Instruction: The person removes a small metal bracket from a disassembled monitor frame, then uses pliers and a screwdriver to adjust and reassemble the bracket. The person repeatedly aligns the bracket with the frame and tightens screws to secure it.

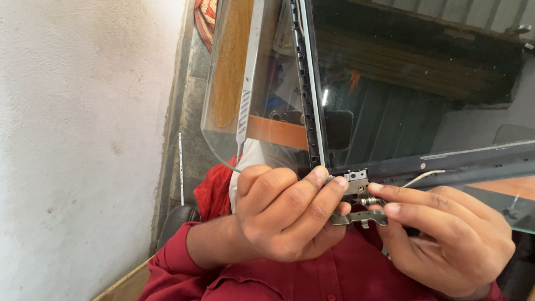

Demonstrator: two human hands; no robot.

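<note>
My left hand (284,214) and right hand (446,237) both pinch the small metal hinge (359,200) at the corner of the dark laptop screen (401,100), just above my red shirt (334,278)

The hinge bracket (359,217) is bare grey metal with a dull sheen. The laptop screen (412,89) is glossy black glass, its bezel frame (473,163) matt black plastic. The tweezers (244,106) are brushed steel lying on a clear, smooth glass tabletop (214,134). The wall (83,139) is rough, chalky plaster.
</note>
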